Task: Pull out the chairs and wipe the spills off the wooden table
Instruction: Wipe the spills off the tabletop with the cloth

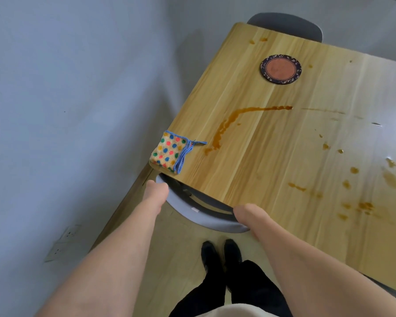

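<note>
A grey chair [199, 216] is tucked under the near edge of the wooden table [272, 156], only its curved backrest showing. My left hand [157, 188] grips the backrest's left end, fingers hidden behind it. My right hand [246, 213] grips its right end, fingers curled over the top. Brown spills [229, 124] streak the middle of the table, and more drops [361, 204] spot the right side. A folded polka-dot cloth [169, 153] with blue trim lies on the table's near left corner.
A round dark coaster [281, 69] with an orange centre lies toward the far end. A second grey chair [288, 25] stands at the far edge. The wall [66, 99] is close on the left, with sockets [62, 241] low down. My feet [220, 252] stand just behind the chair.
</note>
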